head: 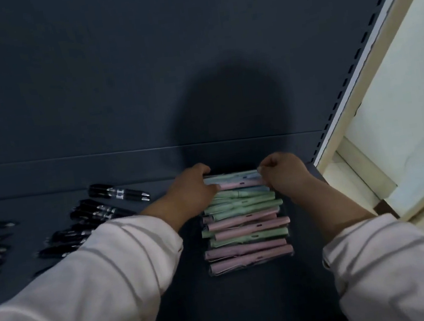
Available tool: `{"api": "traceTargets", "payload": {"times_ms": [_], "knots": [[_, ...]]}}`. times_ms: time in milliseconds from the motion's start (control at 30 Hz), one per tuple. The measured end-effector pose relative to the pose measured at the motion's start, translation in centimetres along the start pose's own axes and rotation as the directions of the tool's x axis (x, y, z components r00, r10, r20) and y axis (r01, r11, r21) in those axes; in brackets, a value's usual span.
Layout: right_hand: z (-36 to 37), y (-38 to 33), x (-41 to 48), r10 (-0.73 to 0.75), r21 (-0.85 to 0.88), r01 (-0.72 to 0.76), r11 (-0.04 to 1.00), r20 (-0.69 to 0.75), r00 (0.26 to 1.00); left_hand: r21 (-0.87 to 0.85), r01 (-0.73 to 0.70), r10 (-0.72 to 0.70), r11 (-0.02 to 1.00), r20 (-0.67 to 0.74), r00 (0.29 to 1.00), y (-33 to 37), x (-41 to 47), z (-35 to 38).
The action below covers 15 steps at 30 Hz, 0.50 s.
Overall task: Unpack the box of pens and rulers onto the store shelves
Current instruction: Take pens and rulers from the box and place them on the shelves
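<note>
left hand (193,187) and right hand (283,171): each grip clamped on the farthest pastel pens (235,181); black pens (97,216) lie at nine o'clock.

About a dozen pastel pens (243,226); black pens (99,213) too blurred to count.

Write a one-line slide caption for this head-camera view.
Left hand and right hand grip the farthest of the pastel pens lined up on a dark shelf, beside black pens.
</note>
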State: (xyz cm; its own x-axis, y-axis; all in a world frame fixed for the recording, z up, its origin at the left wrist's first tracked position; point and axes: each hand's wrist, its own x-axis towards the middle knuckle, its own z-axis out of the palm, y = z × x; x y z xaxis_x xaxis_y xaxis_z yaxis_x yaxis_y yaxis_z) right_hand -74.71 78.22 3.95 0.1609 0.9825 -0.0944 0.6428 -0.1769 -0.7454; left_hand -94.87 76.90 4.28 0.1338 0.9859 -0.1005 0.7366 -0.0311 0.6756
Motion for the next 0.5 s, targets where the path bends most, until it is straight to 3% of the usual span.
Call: {"api": "traceTargets", "payload": {"times_ms": [167,367,500], "knots": [[0.4,-1.1,-1.0,-0.149,-0.349,0.13,0.928,-0.029,0.988,0.013,-0.002,0.003,1.0,-0.043,0.999,-1.1,-1.6,-0.8],[4.1,-6.5,-4.5,-0.421,-0.421,0.389,0.819,0.019,0.907,0.164,-0.061,0.089,0.985,-0.169,0.982,-4.3,-6.0,-5.5],[8.5,-11.8,-8.4,-0.583,-0.469,0.544,0.696,0.074,0.809,0.392,-0.055,0.182,0.918,-0.295,0.938,-8.3,-10.8,-10.1]]}}
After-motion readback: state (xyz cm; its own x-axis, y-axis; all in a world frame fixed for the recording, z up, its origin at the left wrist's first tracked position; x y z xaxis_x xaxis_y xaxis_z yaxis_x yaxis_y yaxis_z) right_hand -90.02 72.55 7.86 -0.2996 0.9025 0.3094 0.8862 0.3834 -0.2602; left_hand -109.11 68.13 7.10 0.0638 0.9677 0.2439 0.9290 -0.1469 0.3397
